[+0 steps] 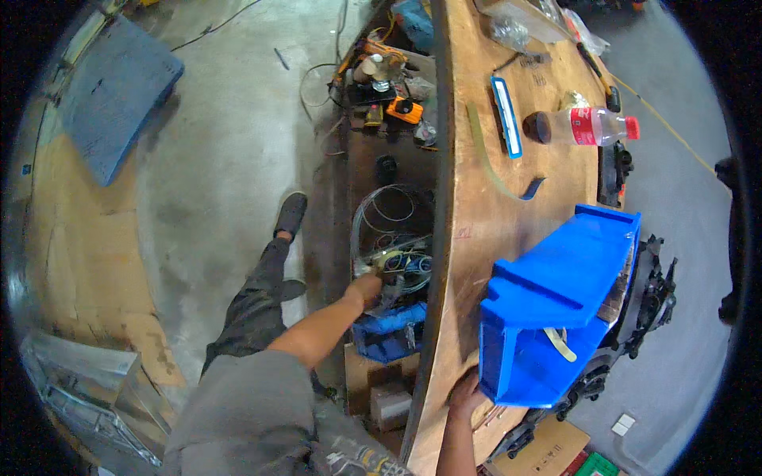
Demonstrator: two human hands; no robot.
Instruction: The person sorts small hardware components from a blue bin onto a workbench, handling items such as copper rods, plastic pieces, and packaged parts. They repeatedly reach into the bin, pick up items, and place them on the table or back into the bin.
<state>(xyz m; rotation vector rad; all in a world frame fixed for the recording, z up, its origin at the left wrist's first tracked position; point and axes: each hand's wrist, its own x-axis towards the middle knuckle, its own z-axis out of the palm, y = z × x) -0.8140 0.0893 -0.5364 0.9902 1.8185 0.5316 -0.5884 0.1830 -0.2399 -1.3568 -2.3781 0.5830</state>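
My left hand [365, 292] reaches down to a shelf below the tabletop, beside coiled clear tubing [369, 218] and a tangle of thin cables. Its fingers look curled in, but what they hold among the coils is hidden. On the wooden table [476, 230], my right hand [465, 397] rests against the lower left corner of a blue plastic bin [548, 262]. Its fingertips are hard to make out there. The bin lies tilted toward the table's right edge, and a pale curved strip [560, 346] shows inside it.
A bottle [583, 127] with dark liquid lies on its side near a blue-and-white flat case [506, 117]. Another blue bin [389, 333] and an orange tape measure [405, 109] are on the shelf. Black parts [655, 297] line the table's right side. Flattened cardboard [95, 262] covers the floor at left.
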